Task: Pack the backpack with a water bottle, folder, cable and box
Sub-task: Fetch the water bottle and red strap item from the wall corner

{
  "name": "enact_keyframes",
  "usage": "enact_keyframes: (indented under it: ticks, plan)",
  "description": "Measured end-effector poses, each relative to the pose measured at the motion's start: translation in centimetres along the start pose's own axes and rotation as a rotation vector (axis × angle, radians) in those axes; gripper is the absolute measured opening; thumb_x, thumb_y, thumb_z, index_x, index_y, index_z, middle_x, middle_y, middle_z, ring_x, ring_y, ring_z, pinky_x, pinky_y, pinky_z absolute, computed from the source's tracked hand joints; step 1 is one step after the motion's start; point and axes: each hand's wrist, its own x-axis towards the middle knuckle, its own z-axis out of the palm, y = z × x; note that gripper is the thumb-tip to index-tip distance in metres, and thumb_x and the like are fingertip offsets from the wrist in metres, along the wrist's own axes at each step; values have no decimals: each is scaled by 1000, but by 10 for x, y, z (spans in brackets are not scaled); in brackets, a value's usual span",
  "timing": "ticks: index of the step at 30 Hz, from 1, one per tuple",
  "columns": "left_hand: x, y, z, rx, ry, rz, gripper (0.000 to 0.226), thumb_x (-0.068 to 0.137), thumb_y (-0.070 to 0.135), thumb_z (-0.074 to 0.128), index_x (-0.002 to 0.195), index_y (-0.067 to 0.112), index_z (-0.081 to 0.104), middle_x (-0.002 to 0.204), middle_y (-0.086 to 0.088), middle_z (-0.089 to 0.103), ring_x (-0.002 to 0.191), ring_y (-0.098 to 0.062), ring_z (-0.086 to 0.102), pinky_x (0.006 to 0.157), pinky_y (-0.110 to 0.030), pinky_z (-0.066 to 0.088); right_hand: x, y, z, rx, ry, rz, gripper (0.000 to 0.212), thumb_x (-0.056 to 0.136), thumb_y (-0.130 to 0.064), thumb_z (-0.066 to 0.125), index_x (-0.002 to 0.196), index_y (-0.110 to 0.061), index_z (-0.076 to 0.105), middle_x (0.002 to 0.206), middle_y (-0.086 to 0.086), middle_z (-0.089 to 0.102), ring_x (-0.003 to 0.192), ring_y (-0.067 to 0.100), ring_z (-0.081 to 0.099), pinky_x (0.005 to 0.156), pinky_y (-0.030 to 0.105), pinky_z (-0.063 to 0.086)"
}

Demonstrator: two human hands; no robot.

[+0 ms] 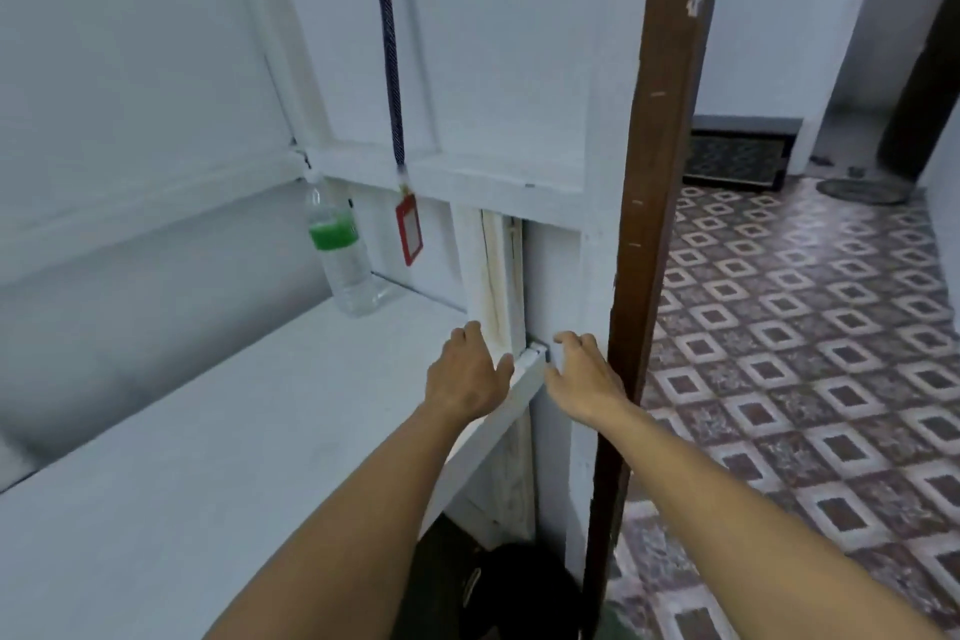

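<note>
Your left hand and right hand both rest spread and empty at the corner of the white surface, holding nothing. The bottle stands upright near the door, well apart from them: clear plastic, green label. It looks light but smooth and slippery, so grip it around the labelled middle.

One water bottle, one red badge holder, two doormats, two hands.
</note>
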Motion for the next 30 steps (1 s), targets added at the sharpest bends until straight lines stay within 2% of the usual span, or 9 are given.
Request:
enact_keyframes:
  ticks: [3,7,12,15,18,22,26,28,30]
  plan:
    - [17,-10,-59,-41,127,-77,81,95,53,51,153,9,16,156,-11,31,139,-30,38,107,-46,38,23,-48,-28,55,34,-93,42,98,-27,44,138,-17,36,137,6,40,110,26,54,83,36,46]
    - [34,-42,-109,-131,266,-149,83,89,55,60,148,11,23,148,-10,43,131,-31,47,102,-47,43,46,-97,-37,123,19,-167,46,98,-29,42,142,-19,34,146,4,37,124,25,48,97,36,42]
    - [70,-104,-144,-235,357,-223,92,79,61,67,146,12,27,140,-9,48,122,-30,53,96,-45,48,88,-152,-7,142,15,-192,45,97,-35,45,138,-18,39,138,4,49,118,23,53,94,38,46]
    - [103,-139,-149,-311,360,-298,109,76,61,72,151,8,13,144,-13,46,129,-31,49,100,-45,44,120,-178,18,151,34,-151,50,97,-37,49,139,-12,36,139,8,47,118,27,53,90,35,45]
    - [147,-176,-146,-430,384,-316,125,69,65,76,155,9,4,157,-15,28,143,-30,32,113,-44,35,155,-200,41,182,114,-96,56,94,-40,54,137,-10,35,135,10,45,113,29,55,84,36,46]
    - [208,-211,-141,-544,411,-339,130,65,60,82,155,7,5,160,-12,15,148,-28,17,117,-43,26,202,-222,65,176,261,-38,64,89,-47,59,134,-10,33,130,10,45,108,31,58,75,35,46]
    - [258,-233,-129,-654,390,-360,141,50,66,87,155,15,8,159,-10,26,145,-30,30,116,-49,31,233,-228,79,259,456,-105,44,92,-33,59,124,-8,42,123,11,49,104,30,60,73,34,47]
    - [275,-242,-118,-709,376,-376,142,46,65,88,154,17,9,156,-9,32,141,-30,37,113,-50,36,242,-229,83,287,500,-158,31,94,-21,55,120,-7,47,121,12,51,103,29,59,73,29,44]
    - [285,-245,-109,-763,388,-374,138,47,59,90,153,18,11,151,-7,39,136,-28,43,111,-48,39,247,-229,83,286,513,-184,31,95,-16,53,125,-7,50,127,11,52,110,28,55,79,27,41]
